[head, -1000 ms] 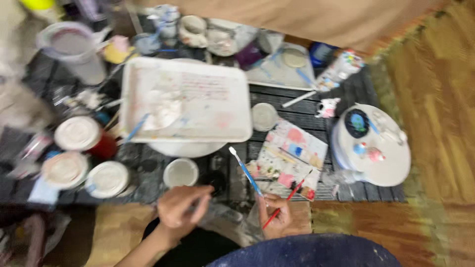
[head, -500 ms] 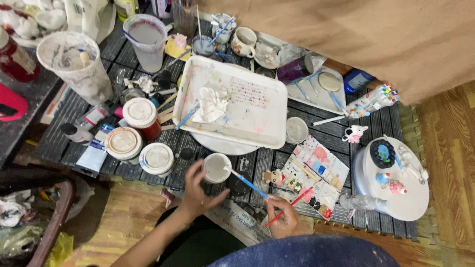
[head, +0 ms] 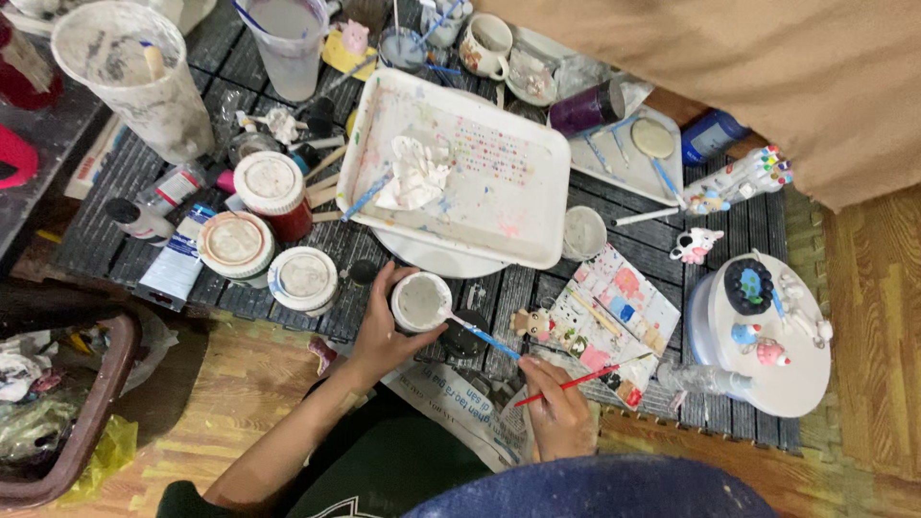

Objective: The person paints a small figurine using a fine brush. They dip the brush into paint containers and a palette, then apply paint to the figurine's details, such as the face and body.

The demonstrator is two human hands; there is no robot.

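The left hand (head: pixel 379 331) grips an open white paint pot (head: pixel 420 302) on the bench (head: pixel 614 206) while the right hand's (head: pixel 556 408) fingers pinch two brushes (head: pixel 537 369), the blue one dipping in, so loading looks underway.

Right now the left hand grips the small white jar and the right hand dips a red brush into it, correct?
Not quite. In the head view the left hand grips the jar, but the brush the right hand dips into it is blue; its red one points away.

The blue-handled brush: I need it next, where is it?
Head view, low centre: the blue-handled brush is in the right hand, tip dipped into the small white jar the left hand grips.
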